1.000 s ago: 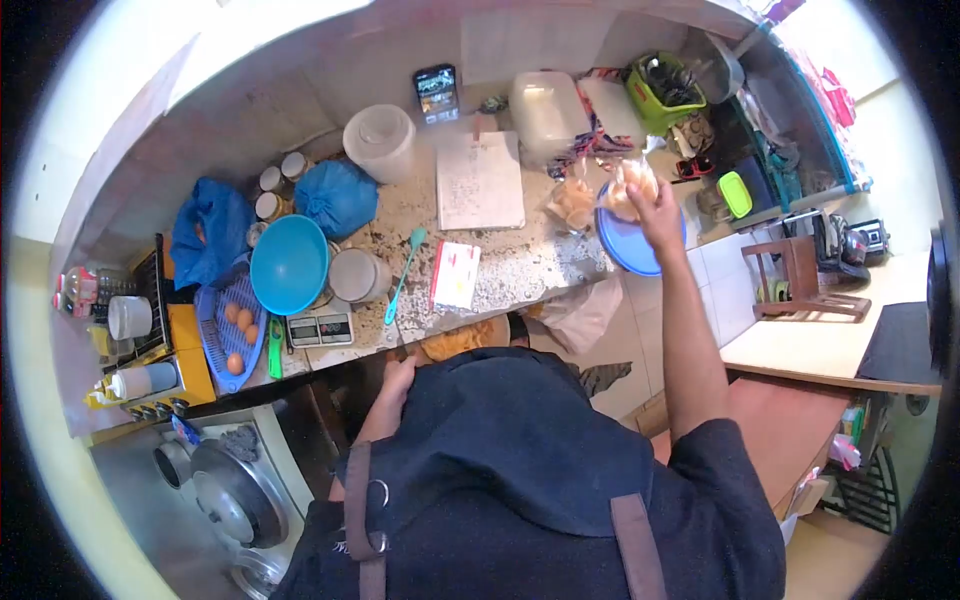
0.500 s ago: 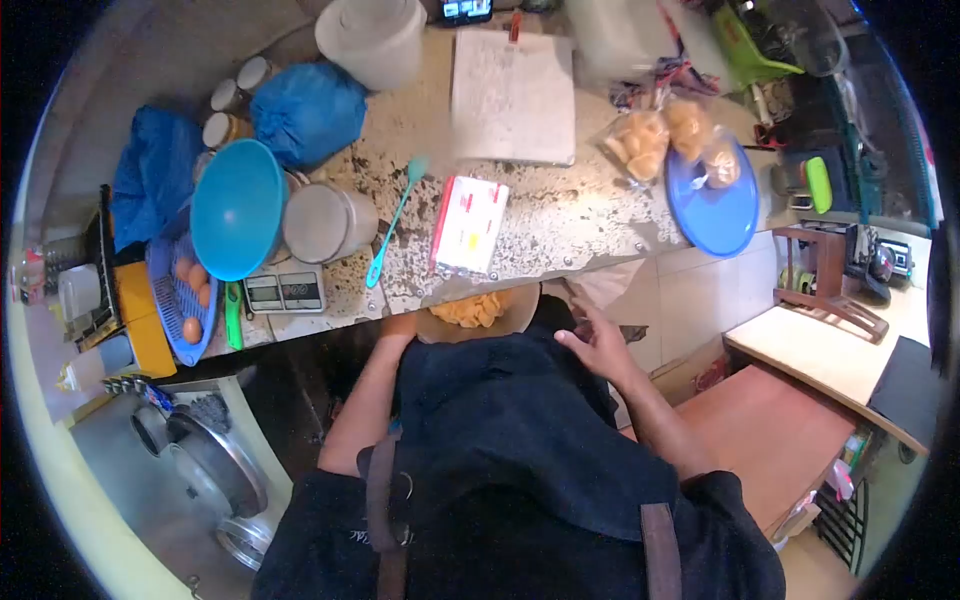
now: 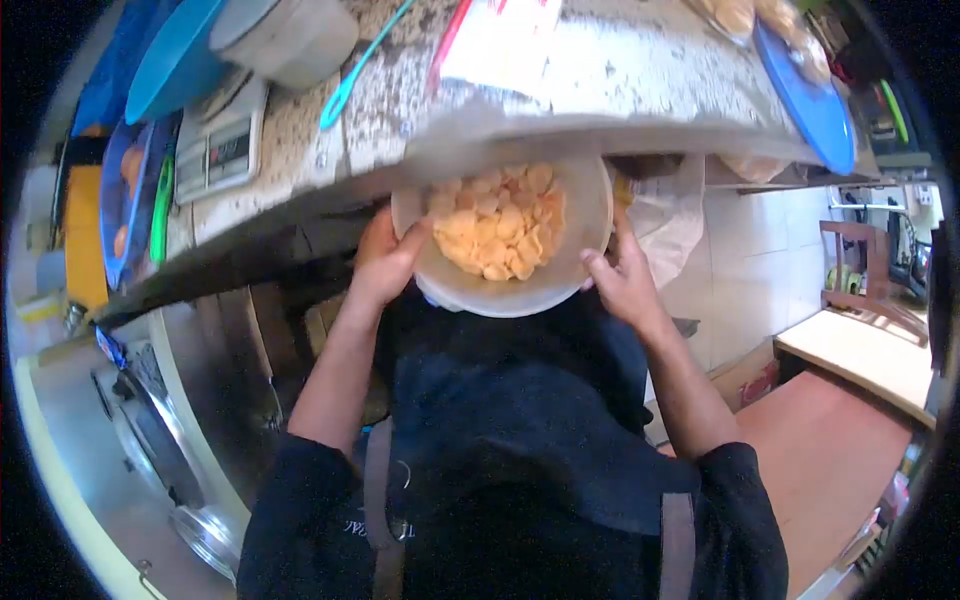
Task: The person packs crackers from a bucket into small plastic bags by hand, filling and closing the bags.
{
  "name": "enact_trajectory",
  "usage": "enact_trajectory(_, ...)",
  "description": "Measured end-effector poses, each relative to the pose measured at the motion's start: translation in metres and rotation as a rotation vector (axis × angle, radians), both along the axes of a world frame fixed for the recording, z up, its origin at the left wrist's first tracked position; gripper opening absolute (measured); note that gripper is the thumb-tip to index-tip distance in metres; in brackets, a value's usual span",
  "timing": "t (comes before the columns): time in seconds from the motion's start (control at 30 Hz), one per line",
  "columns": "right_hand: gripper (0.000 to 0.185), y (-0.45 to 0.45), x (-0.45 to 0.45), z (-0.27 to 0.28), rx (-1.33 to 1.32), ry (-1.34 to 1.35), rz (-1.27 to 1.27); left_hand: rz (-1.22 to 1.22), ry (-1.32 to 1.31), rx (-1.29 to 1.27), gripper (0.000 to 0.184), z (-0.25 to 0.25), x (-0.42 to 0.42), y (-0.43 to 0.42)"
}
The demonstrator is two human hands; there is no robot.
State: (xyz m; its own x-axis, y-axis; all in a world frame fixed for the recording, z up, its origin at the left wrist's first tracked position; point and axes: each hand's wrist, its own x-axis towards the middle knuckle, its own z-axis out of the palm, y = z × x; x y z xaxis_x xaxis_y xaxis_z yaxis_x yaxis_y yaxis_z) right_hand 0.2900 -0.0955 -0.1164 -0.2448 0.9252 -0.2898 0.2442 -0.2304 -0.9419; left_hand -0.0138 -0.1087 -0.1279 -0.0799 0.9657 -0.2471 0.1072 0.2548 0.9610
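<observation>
Just in front of the counter's edge, a whitish round bowl (image 3: 480, 297) is held level against my apron. Inside it lies a heap of pale orange, curled chips (image 3: 505, 228). My left hand (image 3: 388, 258) grips the bowl's left side, with the thumb over the rim. On the opposite side my right hand (image 3: 622, 272) is closed on the rim, its thumb on top and its fingers partly hidden behind. The bowl's far rim sits close under the blurred counter edge.
On the counter (image 3: 640, 85) are a kitchen scale (image 3: 215, 150), a turquoise spatula (image 3: 345, 88), a red-and-white packet (image 3: 500, 45) and a blue lid (image 3: 808, 100). A blue basket of eggs (image 3: 118, 225) stands at the left. A pale bag (image 3: 675, 215) hangs below the counter, right of the bowl.
The bowl has come out from beneath the counter toward me. My right hand, apart from it before, now grips its rim. My view has tipped further down.
</observation>
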Motion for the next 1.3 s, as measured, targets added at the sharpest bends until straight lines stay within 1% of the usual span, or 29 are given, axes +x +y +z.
enact_trajectory(0.03,0.067,-0.009,0.002,-0.005,0.001,0.034,-0.023,0.0,0.003,0.001,0.041,0.002,0.006,-0.014)
enact_trajectory(0.1,0.068,-0.032,0.004,-0.007,-0.018,0.071,-0.031,0.014,0.128,0.066,0.042,0.01,0.015,-0.041)
enact_trajectory(0.13,0.068,-0.044,0.003,-0.007,0.022,0.074,-0.021,-0.045,0.171,0.049,0.047,0.007,0.017,-0.053)
enact_trajectory(0.2,0.065,-0.065,0.003,-0.012,0.041,0.088,-0.087,-0.02,0.191,0.25,0.053,-0.008,0.025,-0.07)
enact_trajectory(0.23,0.067,-0.073,0.004,-0.018,0.074,0.053,-0.093,-0.013,0.194,0.279,0.053,-0.022,0.023,-0.073)
enact_trajectory(0.27,0.067,-0.079,0.004,-0.02,0.087,0.054,-0.093,-0.01,0.246,0.301,0.057,-0.038,0.022,-0.079)
enact_trajectory(0.3,0.068,-0.089,0.007,-0.023,0.051,0.051,-0.081,-0.009,0.294,0.313,0.061,-0.039,0.024,-0.088)
enact_trajectory(0.33,0.069,-0.096,0.011,-0.025,0.019,0.047,-0.069,-0.008,0.288,0.318,0.061,-0.04,0.026,-0.095)
enact_trajectory(0.4,0.072,-0.109,0.015,-0.033,0.046,0.038,-0.057,-0.026,0.41,0.339,0.065,-0.039,0.03,-0.101)
enact_trajectory(0.47,0.073,-0.124,0.019,-0.041,0.027,-0.013,-0.08,-0.04,0.435,0.312,0.065,-0.038,0.034,-0.113)
enact_trajectory(0.5,0.073,-0.13,0.022,-0.05,0.071,0.006,-0.081,-0.061,0.465,0.283,0.066,-0.039,0.034,-0.119)
enact_trajectory(0.6,0.074,-0.148,0.029,-0.062,0.083,-0.025,-0.054,-0.073,0.465,0.344,0.066,-0.051,0.037,-0.137)
enact_trajectory(0.63,0.075,-0.153,0.031,-0.06,0.055,0.046,-0.073,-0.077,0.398,0.292,0.067,-0.033,0.042,-0.141)
enact_trajectory(0.67,0.075,-0.154,0.035,-0.059,0.067,0.044,-0.072,-0.074,0.396,0.304,0.067,-0.032,0.043,-0.143)
enact_trajectory(0.73,0.07,-0.145,0.042,-0.051,0.079,-0.185,-0.006,-0.053,0.463,0.332,0.067,-0.037,0.043,-0.144)
enact_trajectory(0.77,0.065,-0.137,0.048,-0.041,0.136,-0.246,0.002,-0.052,0.474,0.326,0.067,-0.041,0.042,-0.144)
enact_trajectory(0.8,0.065,-0.123,0.054,-0.031,0.221,-0.349,-0.027,-0.044,0.475,0.338,0.067,-0.037,0.042,-0.143)
enact_trajectory(0.87,0.061,-0.09,0.048,0.023,0.542,-0.533,-0.047,-0.09,0.48,0.342,0.066,-0.026,0.041,-0.141)
enact_trajectory(0.93,0.053,-0.052,0.028,0.077,0.86,-0.453,-0.044,-0.095,0.496,0.326,0.067,-0.033,0.036,-0.139)
enact_trajectory(0.97,0.042,-0.031,0.017,0.096,0.981,-0.428,-0.031,-0.14,0.542,0.294,0.067,-0.031,0.034,-0.138)
enact_trajectory(1.03,0.035,0.007,-0.01,0.121,1.074,-0.371,0.049,-0.205,0.663,0.24,0.067,-0.015,0.031,-0.132)
enact_trajectory(1.07,0.031,0.023,-0.025,0.13,1.103,-0.332,0.075,-0.201,0.665,0.246,0.067,-0.001,0.031,-0.129)
enact_trajectory(1.13,0.032,0.059,-0.055,0.133,1.141,-0.32,0.095,-0.14,0.663,0.262,0.067,0.033,0.028,-0.117)
enact_trajectory(1.17,0.03,0.073,-0.07,0.136,1.198,-0.347,0.08,-0.11,0.657,0.348,0.064,0.055,0.027,-0.107)
enact_trajectory(1.2,0.027,0.082,-0.08,0.136,1.252,-0.375,0.063,-0.059,0.658,0.469,0.052,0.079,0.027,-0.097)
enact_trajectory(1.23,0.027,0.089,-0.085,0.131,1.267,-0.368,0.061,-0.05,0.689,0.594,0.046,0.101,0.025,-0.083)
enact_trajectory(1.3,0.023,0.105,-0.09,0.122,1.164,-0.402,0.063,-0.052,0.733,0.813,0.033,0.138,0.021,-0.053)
